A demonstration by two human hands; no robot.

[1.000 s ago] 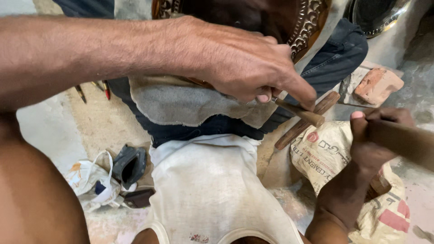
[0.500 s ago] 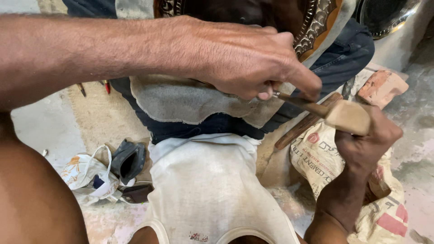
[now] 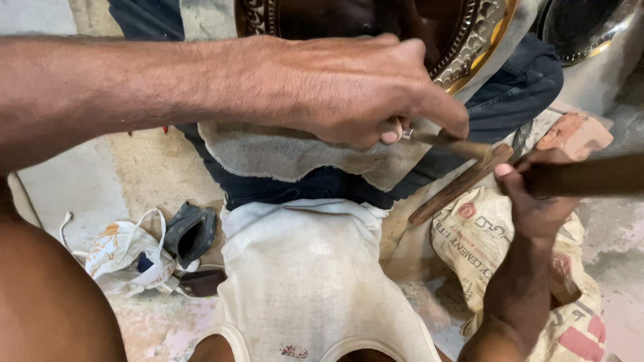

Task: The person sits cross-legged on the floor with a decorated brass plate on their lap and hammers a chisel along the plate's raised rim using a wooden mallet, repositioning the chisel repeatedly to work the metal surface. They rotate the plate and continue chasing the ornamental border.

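Two hands working. Nearest you: white undershirt. Your right hand gripping dark wooden handle, blurred, running off right edge. Your left hand clenching around thin metal punch, tip pointing right, lying just left of right hand. Grey cloth lying under left hand. Farther: ornate brass plate sitting just beyond left hand. Printed sack lying under right wrist.

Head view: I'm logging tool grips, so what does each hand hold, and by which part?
The left hand pinches a thin metal punch tool by its upper shank. The right hand grips a dark wooden mallet handle near its end.
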